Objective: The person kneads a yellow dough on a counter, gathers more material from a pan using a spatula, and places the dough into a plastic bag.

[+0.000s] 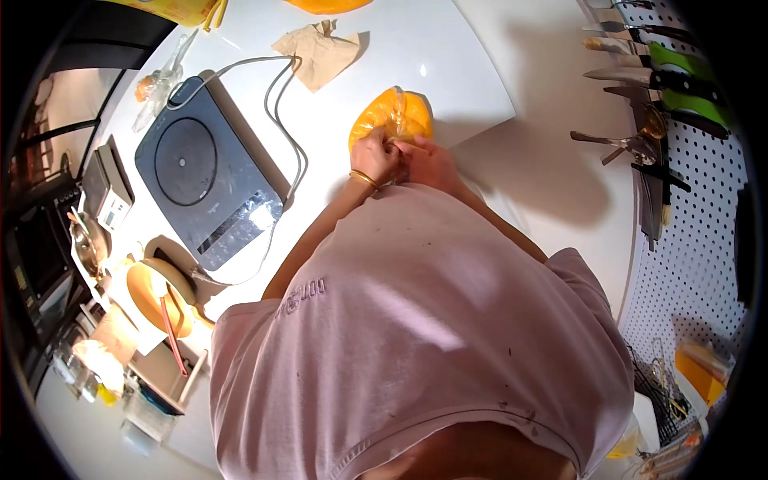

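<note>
A clear plastic bag filled with something orange-yellow lies on the white table, just beyond my hands. My left hand, with gold-coloured bangles at the wrist, has its fingers closed on the near end of the bag. Beside it my right hand pinches at the same spot, thumb and fingers close to the left ones. The gathered end of the bag is mostly hidden between the fingers. Crumpled brown paper rests farther off, and another orange item is cut by the top edge.
On the left are an induction cooktop with its cable, a crumpled clear plastic bag, a digital scale and a pan with a red-handled utensil. Knives and measuring spoons hang along the pegboard at right.
</note>
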`<act>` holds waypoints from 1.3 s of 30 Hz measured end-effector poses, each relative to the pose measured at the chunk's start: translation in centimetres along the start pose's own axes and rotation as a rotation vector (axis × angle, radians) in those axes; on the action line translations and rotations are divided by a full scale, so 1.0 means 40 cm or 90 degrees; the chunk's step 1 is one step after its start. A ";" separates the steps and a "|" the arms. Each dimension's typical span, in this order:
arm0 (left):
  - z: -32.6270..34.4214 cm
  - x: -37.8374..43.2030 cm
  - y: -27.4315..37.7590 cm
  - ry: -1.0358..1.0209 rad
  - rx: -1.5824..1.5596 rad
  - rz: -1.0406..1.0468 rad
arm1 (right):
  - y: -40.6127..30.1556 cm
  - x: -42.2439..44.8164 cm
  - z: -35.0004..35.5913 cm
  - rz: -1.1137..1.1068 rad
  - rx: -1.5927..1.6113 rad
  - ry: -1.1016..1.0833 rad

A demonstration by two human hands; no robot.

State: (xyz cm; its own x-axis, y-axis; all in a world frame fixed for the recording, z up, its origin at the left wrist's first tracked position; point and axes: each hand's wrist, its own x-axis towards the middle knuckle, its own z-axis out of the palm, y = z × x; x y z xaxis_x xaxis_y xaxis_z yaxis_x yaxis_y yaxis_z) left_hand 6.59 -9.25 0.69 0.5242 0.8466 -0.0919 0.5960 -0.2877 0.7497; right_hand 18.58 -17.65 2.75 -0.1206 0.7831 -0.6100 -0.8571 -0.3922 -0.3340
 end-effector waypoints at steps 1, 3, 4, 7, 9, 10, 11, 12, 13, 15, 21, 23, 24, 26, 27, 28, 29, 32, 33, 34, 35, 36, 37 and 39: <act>0.000 0.003 -0.004 0.002 -0.009 0.010 | -0.002 -0.002 -0.003 0.023 -0.012 -0.010; 0.002 0.009 -0.023 0.011 -0.019 0.023 | -0.007 -0.005 0.001 0.042 -0.029 -0.025; 0.001 0.010 -0.038 0.004 -0.050 0.064 | -0.009 -0.009 0.008 0.045 -0.005 0.006; -0.011 0.007 -0.044 -0.045 -0.126 0.158 | -0.013 0.020 0.019 -0.019 -0.074 0.019; 0.004 -0.009 -0.051 -0.161 -0.070 0.139 | -0.013 0.024 0.038 -0.079 -0.163 -0.003; 0.031 -0.002 -0.055 -0.008 -0.177 0.147 | -0.020 0.012 0.071 -0.180 -0.403 0.153; 0.028 0.000 -0.083 -0.001 -0.170 0.149 | -0.026 0.007 0.093 -0.283 -0.638 0.312; 0.018 0.009 -0.063 -0.008 -0.147 0.154 | -0.006 0.024 0.027 -0.380 -0.599 0.295; 0.004 -0.005 -0.039 -0.016 -0.128 0.142 | -0.007 0.024 0.007 -0.369 -0.599 0.307; -0.030 0.005 -0.023 -0.138 -0.284 -0.011 | -0.019 0.035 -0.005 -0.421 -0.883 0.247; 0.005 -0.004 -0.078 -0.220 -0.460 -0.156 | -0.005 0.002 0.040 -0.278 -0.938 0.335; -0.011 0.006 -0.058 -0.308 -0.516 -0.251 | 0.008 0.012 0.005 -0.279 -0.912 0.349; -0.016 0.005 -0.047 -0.311 -0.516 -0.252 | 0.019 0.026 -0.027 -0.271 -0.845 0.341; -0.018 0.000 -0.032 -0.271 -0.435 -0.163 | 0.028 0.039 -0.057 -0.263 -0.777 0.337; -0.019 0.002 -0.035 -0.271 -0.434 -0.162 | 0.029 0.046 -0.054 -0.213 -0.649 0.341; -0.021 0.004 -0.038 -0.265 -0.341 -0.107 | 0.030 0.049 -0.051 -0.164 -0.522 0.343; -0.022 0.005 -0.040 -0.258 -0.248 -0.053 | 0.028 0.051 -0.049 -0.165 -0.522 0.342; -0.016 -0.010 -0.019 -0.172 -0.073 0.017 | 0.024 0.053 -0.043 -0.107 -0.548 0.366; -0.024 -0.013 -0.007 -0.173 -0.072 0.019 | 0.031 0.053 -0.053 -0.165 -0.567 0.345; -0.033 -0.015 0.005 -0.162 -0.005 0.057 | 0.036 0.056 -0.063 -0.222 -0.586 0.324; -0.040 -0.014 0.016 -0.151 0.062 0.095 | 0.039 0.060 -0.073 -0.224 -0.585 0.325; -0.034 -0.015 0.009 -0.146 0.063 0.093 | 0.039 0.062 -0.061 -0.247 -0.641 0.336; -0.022 -0.018 -0.002 -0.137 0.078 0.074 | 0.041 0.061 -0.048 -0.271 -0.697 0.347; -0.009 -0.016 -0.015 -0.120 0.094 0.058 | 0.047 0.056 -0.046 -0.308 -0.712 0.334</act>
State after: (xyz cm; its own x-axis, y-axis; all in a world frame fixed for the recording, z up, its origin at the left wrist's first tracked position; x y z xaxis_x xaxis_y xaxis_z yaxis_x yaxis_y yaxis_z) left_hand 5.68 -9.48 0.53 0.6758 0.7198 -0.1585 0.6156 -0.4330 0.6585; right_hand 17.60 -17.53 -0.57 0.5006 0.7768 -0.3822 0.1437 -0.5099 -0.8482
